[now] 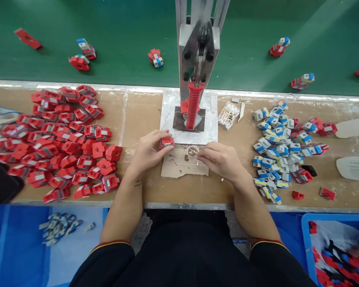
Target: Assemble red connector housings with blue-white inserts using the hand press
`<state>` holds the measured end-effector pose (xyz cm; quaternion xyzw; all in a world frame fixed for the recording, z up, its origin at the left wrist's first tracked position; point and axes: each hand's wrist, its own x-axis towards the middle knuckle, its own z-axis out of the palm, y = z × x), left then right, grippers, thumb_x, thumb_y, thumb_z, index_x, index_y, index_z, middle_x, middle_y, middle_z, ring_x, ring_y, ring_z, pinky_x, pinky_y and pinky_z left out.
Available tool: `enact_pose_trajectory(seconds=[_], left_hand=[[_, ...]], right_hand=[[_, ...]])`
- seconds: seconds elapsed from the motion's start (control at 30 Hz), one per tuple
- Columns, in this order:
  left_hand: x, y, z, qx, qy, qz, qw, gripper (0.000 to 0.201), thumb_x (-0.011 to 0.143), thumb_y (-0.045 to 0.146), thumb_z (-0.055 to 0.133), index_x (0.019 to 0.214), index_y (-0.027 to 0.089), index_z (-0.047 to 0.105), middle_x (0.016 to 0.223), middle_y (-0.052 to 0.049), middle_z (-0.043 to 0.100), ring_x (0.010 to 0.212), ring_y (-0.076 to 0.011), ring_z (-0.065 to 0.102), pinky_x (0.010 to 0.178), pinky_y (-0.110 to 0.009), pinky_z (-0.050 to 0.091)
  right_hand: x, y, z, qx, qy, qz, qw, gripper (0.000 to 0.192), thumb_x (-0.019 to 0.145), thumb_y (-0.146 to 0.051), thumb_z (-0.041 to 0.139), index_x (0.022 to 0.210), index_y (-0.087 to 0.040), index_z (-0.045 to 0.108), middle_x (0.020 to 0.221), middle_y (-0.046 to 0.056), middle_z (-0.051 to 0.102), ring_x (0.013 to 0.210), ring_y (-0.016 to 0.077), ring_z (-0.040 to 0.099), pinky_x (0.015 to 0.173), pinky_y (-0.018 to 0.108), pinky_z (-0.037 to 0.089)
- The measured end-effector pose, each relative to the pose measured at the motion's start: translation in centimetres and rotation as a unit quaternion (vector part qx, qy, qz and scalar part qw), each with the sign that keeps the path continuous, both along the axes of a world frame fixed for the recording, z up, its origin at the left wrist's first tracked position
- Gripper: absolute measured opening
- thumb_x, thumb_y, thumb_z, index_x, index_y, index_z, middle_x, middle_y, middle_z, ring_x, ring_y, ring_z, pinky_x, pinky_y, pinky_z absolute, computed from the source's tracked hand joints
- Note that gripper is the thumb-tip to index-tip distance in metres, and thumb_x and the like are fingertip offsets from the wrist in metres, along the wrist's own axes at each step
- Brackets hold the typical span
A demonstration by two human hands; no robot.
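My left hand point(148, 151) grips a small red plastic housing point(166, 142) just in front of the press base. My right hand point(219, 159) rests on a worn piece of cardboard point(179, 165), fingertips pinched around a thin white stick beside a small clear dish point(193, 150). A hand press with a red ribbed handle point(193, 105) stands on a metal plate point(211, 119) straight ahead of both hands.
A large heap of red housings point(60, 139) lies to the left, a pile of blue-white-yellow parts point(278, 147) to the right. A bundle of cotton swabs point(228, 115) sits by the press. Assembled pieces ride on the green conveyor point(122, 32) beyond. Blue bins sit below the bench.
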<state>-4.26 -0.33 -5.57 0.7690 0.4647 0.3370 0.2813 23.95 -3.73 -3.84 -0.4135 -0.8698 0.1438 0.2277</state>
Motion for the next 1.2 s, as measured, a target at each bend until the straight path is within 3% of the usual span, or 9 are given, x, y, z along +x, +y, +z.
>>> enact_pose_trajectory(seconds=[0.13, 0.3, 0.4, 0.5, 0.67, 1.2], left_hand=[[-0.2, -0.1, 0.1, 0.008, 0.012, 0.003, 1.0, 0.023, 0.094, 0.036, 0.072, 0.113, 0.022, 0.074, 0.114, -0.009, 0.079, 0.106, -0.0251, 0.075, 0.095, -0.039, 0.06], [-0.4, 0.1, 0.0, -0.022, -0.083, 0.108, 0.99, 0.03, 0.092, 0.04, 0.073, 0.114, 0.02, 0.075, 0.109, -0.009, 0.078, 0.098, -0.0225, 0.074, 0.092, -0.038, 0.06], [-0.5, 0.1, 0.0, -0.092, -0.151, 0.119, 0.977, 0.035, 0.09, 0.043, 0.074, 0.114, 0.018, 0.075, 0.105, -0.009, 0.079, 0.093, -0.0211, 0.075, 0.086, -0.036, 0.061], [-0.4, 0.0, 0.0, -0.122, -0.171, 0.113, 0.971, 0.036, 0.086, 0.044, 0.078, 0.111, 0.018, 0.077, 0.105, -0.01, 0.08, 0.095, -0.0216, 0.075, 0.087, -0.035, 0.061], [-0.3, -0.2, 0.0, -0.138, -0.181, 0.113, 0.967, 0.039, 0.084, 0.045, 0.079, 0.112, 0.017, 0.079, 0.103, -0.01, 0.081, 0.092, -0.0211, 0.076, 0.083, -0.033, 0.061], [0.2, -0.8, 0.9, -0.147, -0.151, 0.097, 0.973, 0.036, 0.084, 0.045, 0.078, 0.108, 0.018, 0.079, 0.108, -0.01, 0.08, 0.094, -0.0223, 0.076, 0.085, -0.035, 0.06]], right_hand=[[0.1, 0.5, -0.7, 0.04, 0.031, -0.037, 0.998, 0.025, 0.107, -0.031, 0.057, 0.094, -0.024, 0.076, 0.086, 0.005, 0.077, 0.081, 0.019, 0.067, 0.068, 0.031, 0.046], [-0.3, 0.8, -1.3, 0.006, 0.079, -0.046, 0.996, 0.019, 0.105, -0.029, 0.06, 0.094, -0.025, 0.075, 0.088, 0.005, 0.079, 0.085, 0.0204, 0.07, 0.077, 0.034, 0.054], [-0.4, 0.9, -1.8, -0.004, 0.093, -0.111, 0.989, 0.015, 0.098, -0.037, 0.072, 0.087, -0.027, 0.075, 0.113, 0.008, 0.079, 0.113, 0.0285, 0.069, 0.099, 0.048, 0.055], [-0.4, 1.0, -2.3, -0.034, 0.112, -0.165, 0.979, 0.019, 0.092, -0.044, 0.078, 0.083, -0.028, 0.076, 0.137, 0.009, 0.071, 0.14, 0.0345, 0.057, 0.114, 0.063, 0.047], [-0.3, 1.2, -2.5, -0.069, 0.158, -0.173, 0.97, 0.02, 0.091, -0.044, 0.079, 0.082, -0.026, 0.077, 0.153, 0.011, 0.061, 0.151, 0.0357, 0.049, 0.124, 0.068, 0.038], [1.0, 3.2, -1.0, -0.102, 0.152, -0.082, 0.98, 0.01, 0.087, -0.034, 0.084, 0.082, -0.026, 0.08, 0.155, 0.01, 0.061, 0.149, 0.0353, 0.054, 0.121, 0.063, 0.045]])
